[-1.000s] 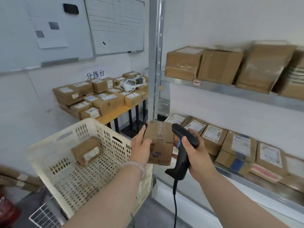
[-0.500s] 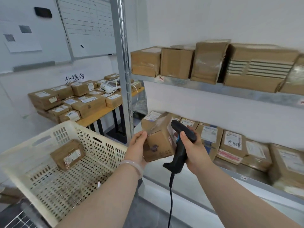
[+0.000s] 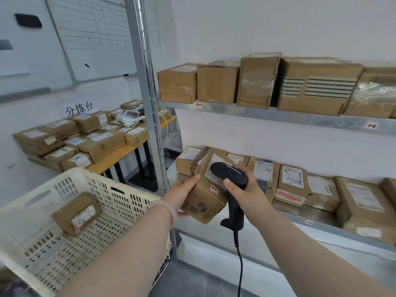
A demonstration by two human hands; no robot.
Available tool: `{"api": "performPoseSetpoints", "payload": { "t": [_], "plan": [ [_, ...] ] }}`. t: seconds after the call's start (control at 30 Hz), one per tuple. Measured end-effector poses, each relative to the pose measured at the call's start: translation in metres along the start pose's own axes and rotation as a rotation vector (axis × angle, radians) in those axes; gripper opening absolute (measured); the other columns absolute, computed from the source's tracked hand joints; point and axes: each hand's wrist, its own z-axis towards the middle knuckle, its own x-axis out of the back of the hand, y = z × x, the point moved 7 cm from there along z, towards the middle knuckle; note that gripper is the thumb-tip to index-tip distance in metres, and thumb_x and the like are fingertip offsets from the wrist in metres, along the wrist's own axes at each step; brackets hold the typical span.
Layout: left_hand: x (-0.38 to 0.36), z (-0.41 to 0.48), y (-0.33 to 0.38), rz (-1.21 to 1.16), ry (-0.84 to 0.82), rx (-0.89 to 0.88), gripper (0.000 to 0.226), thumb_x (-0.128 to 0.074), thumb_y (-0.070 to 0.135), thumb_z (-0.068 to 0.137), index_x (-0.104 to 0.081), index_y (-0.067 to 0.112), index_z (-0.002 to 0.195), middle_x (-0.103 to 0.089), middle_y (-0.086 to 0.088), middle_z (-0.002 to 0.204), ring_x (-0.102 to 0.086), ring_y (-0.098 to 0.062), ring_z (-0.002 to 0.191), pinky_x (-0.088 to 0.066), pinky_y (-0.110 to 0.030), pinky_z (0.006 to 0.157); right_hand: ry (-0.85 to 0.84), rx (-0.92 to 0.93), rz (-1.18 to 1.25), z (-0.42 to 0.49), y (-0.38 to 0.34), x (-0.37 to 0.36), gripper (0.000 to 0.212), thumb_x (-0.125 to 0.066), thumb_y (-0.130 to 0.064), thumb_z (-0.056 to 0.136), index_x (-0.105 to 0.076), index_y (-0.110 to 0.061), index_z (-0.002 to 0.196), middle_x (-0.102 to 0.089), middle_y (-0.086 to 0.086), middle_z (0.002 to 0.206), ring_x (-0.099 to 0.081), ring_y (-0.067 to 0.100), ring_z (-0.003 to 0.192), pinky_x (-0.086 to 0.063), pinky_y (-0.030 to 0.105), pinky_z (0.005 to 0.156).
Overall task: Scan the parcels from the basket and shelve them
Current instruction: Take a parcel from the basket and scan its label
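Note:
My left hand (image 3: 183, 192) grips a brown cardboard parcel (image 3: 204, 197) at its left side, holding it tilted just in front of the lower shelf (image 3: 308, 222). A white label and a small tag show on its top face. My right hand (image 3: 246, 188) holds a black corded barcode scanner (image 3: 232, 179) by the handle, its head lying over the parcel's label. One more taped parcel (image 3: 77, 214) lies inside the cream plastic basket (image 3: 120, 189) at lower left.
A steel upright (image 3: 147, 99) stands between basket and shelves. The upper shelf (image 3: 278, 116) and the lower shelf hold rows of brown parcels. At the back left, an orange-topped table (image 3: 115, 159) carries several labelled boxes and a white device (image 3: 126, 120). A whiteboard hangs above.
The parcel has tipped so its labelled top faces up, and it has moved with both hands toward the lower shelf. The scanner head now lies over the label. The view swung right.

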Motion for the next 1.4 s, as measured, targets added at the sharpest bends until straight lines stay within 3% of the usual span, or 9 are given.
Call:
{"api": "performPoseSetpoints", "payload": {
  "t": [0.13,0.23,0.3,0.53,0.63,0.77,0.87,1.1,1.4],
  "plan": [
    [-0.003,0.004,0.003,0.052,-0.113,-0.023,0.035,-0.068,0.046,0.071,-0.062,0.050,0.106,-0.071,0.000,0.107,-0.063,-0.023,0.106,-0.060,-0.046,0.079,-0.038,0.025,-0.044,-0.005,-0.001,-0.003,0.044,-0.074,-0.035,0.088,-0.047,-0.055,0.117,-0.055,-0.021,0.116,-0.058,-0.019,0.084,-0.046,0.003,0.060],
    [-0.011,0.001,0.000,0.076,-0.190,-0.050,0.061,-0.078,0.049,0.070,-0.049,0.069,0.120,-0.074,0.013,0.104,-0.066,-0.016,0.105,-0.060,-0.036,0.070,-0.043,0.050,-0.041,-0.006,-0.004,-0.004,0.045,-0.073,-0.034,0.089,-0.048,-0.052,0.121,-0.056,-0.019,0.119,-0.058,-0.018,0.088,-0.046,0.003,0.064],
    [-0.012,0.003,-0.004,0.030,-0.192,-0.079,0.075,-0.082,0.049,0.067,-0.045,0.067,0.129,-0.074,0.015,0.106,-0.066,-0.016,0.107,-0.060,-0.041,0.077,-0.060,0.062,-0.051,-0.007,-0.006,-0.006,0.045,-0.073,-0.033,0.089,-0.047,-0.054,0.120,-0.055,-0.021,0.119,-0.059,-0.017,0.089,-0.047,0.004,0.065],
    [-0.003,0.011,-0.007,-0.121,-0.172,-0.173,0.055,-0.076,0.035,0.085,-0.052,0.070,0.120,-0.073,0.010,0.112,-0.071,-0.020,0.102,-0.060,-0.047,0.079,-0.016,0.105,-0.025,-0.005,-0.014,0.003,0.050,-0.074,-0.023,0.089,-0.049,-0.050,0.121,-0.057,-0.014,0.122,-0.069,-0.001,0.087,-0.057,0.017,0.065],
    [0.013,0.015,0.005,-0.027,-0.157,-0.196,0.054,-0.078,0.035,0.083,-0.054,0.071,0.114,-0.073,0.009,0.113,-0.068,-0.021,0.108,-0.058,-0.048,0.087,-0.069,0.106,-0.103,-0.004,-0.016,0.004,0.053,-0.074,-0.017,0.089,-0.048,-0.047,0.124,-0.057,-0.013,0.119,-0.073,0.010,0.084,-0.063,0.035,0.064],
    [0.037,0.017,0.037,0.219,-0.137,-0.245,0.067,-0.078,0.043,0.073,-0.044,0.072,0.123,-0.072,0.012,0.116,-0.068,-0.018,0.107,-0.051,-0.046,0.099,-0.130,0.144,-0.248,-0.003,-0.021,-0.003,0.057,-0.077,-0.022,0.085,-0.047,-0.060,0.115,-0.061,-0.010,0.117,-0.072,0.016,0.086,-0.060,0.029,0.060],
    [0.047,0.017,0.062,0.391,-0.146,-0.293,0.068,-0.077,0.039,0.078,-0.040,0.072,0.124,-0.066,0.012,0.124,-0.065,-0.017,0.110,-0.049,-0.041,0.102,-0.148,0.176,-0.323,-0.003,-0.026,-0.011,0.057,-0.079,-0.028,0.083,-0.046,-0.063,0.114,-0.058,-0.024,0.111,-0.068,0.009,0.082,-0.061,0.029,0.061],
    [0.058,0.015,0.091,0.571,-0.144,-0.386,0.069,-0.074,0.023,0.087,-0.041,0.055,0.138,-0.061,0.025,0.113,-0.065,0.008,0.088,-0.046,-0.006,0.065,-0.119,0.246,-0.448,-0.004,-0.041,-0.025,0.061,-0.081,-0.036,0.081,-0.043,-0.060,0.123,-0.056,-0.036,0.104,-0.064,0.001,0.084,-0.061,0.034,0.072],
    [0.067,0.011,0.098,0.642,-0.106,-0.393,0.063,-0.072,0.029,0.088,-0.038,0.065,0.128,-0.059,0.028,0.109,-0.060,0.004,0.094,-0.043,-0.012,0.068,-0.113,0.281,-0.420,-0.006,-0.056,-0.032,0.054,-0.077,-0.039,0.083,-0.042,-0.059,0.120,-0.057,-0.027,0.107,-0.065,0.007,0.089,-0.062,0.036,0.074]
  ]
}}
